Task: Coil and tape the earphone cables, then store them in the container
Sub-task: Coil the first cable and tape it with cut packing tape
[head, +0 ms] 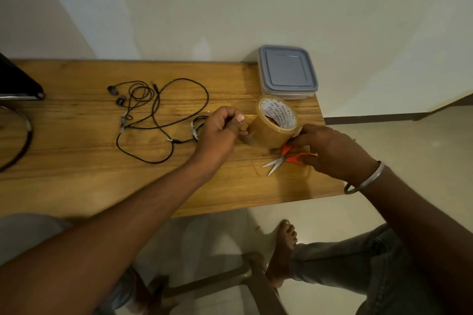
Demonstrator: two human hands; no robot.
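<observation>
- A dark thing (pixel 18 79) sits at the far left edge of the wooden table (pixel 76 161), a long way left of the tape roll (pixel 275 125).
- Black earphone cables (pixel 158 115) lie loose and spread out on the table, well to the left of the tape roll. They are not wound up. Two small earbuds (pixel 116 96) lie at their top left.
- The left hand (pixel 220 133) is just left of the tape roll. Its thumb and finger pinch the loose end of the tape and pull a short bit off the roll.
- The tape roll is brown with a white middle. It is tipped on its side.
- The right hand (pixel 330 151) is closed on the right side of the tape roll and holds it up.
- Orange-handled scissors (pixel 281 160) lie on the table just under the tape roll, partly below the right hand.
- A container (pixel 288 71) with a grey lid on it sits just behind the tape roll, at the table's back right corner.
- A metal bangle (pixel 366 179) is on the right wrist.
</observation>
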